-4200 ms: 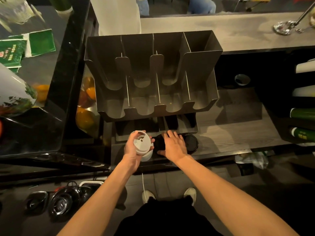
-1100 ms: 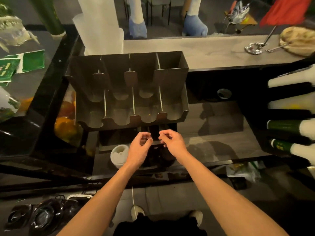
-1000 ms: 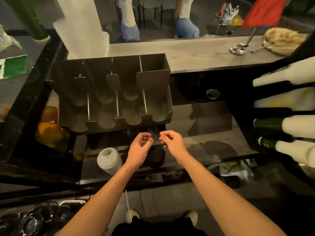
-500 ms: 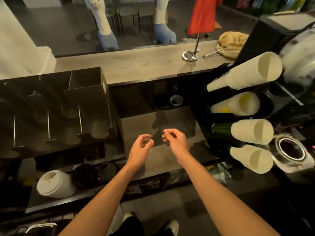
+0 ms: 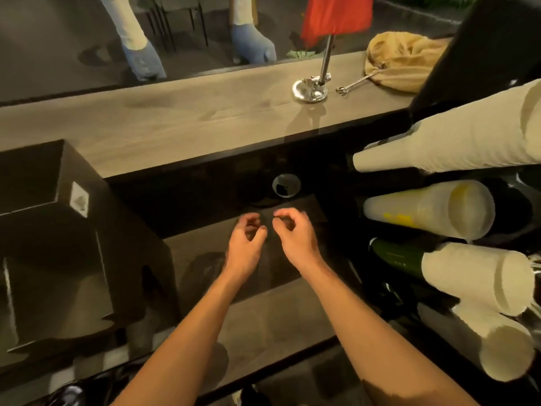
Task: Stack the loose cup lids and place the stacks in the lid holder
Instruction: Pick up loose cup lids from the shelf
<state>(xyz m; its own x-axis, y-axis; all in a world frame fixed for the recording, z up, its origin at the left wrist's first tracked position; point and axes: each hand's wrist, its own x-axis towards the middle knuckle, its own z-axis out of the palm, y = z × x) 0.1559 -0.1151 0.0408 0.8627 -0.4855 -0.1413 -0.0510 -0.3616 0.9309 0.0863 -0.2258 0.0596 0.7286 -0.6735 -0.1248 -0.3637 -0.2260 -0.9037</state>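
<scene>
The person holds both hands up over the low worktop (image 5: 278, 317), side by side and close together but not touching. The left hand (image 5: 246, 244) has its fingers curled in, with the thumb close to the fingertips, so the gap is narrow. The right hand (image 5: 295, 238) is curled the same way. I see nothing in either hand, but it is dark behind the fingers, so something small and black could hide there.

The lid holder (image 5: 58, 244) is a dark box at the left edge, just left of the left arm. Only part of it shows. It has a white label (image 5: 79, 199) on its right corner. Its slots are too dark to tell what is inside.

Behind the hands, in the dark back wall, is a small round hole (image 5: 286, 186). Above that runs the long wooden counter (image 5: 175, 127). On the far right of the counter stands a red flag (image 5: 336, 16) on a shiny metal stand (image 5: 311, 90), and beside it lies a tan cloth (image 5: 404, 63).

On the right, four cup stacks lie on their sides, one above the other: the top stack (image 5: 453, 148), the yellow-marked stack (image 5: 424, 209), the third stack (image 5: 483, 279) with a green end (image 5: 395, 256), and the lowest stack (image 5: 503, 356).

Past the counter, someone's blue shoes (image 5: 253, 46) stand on the floor.
</scene>
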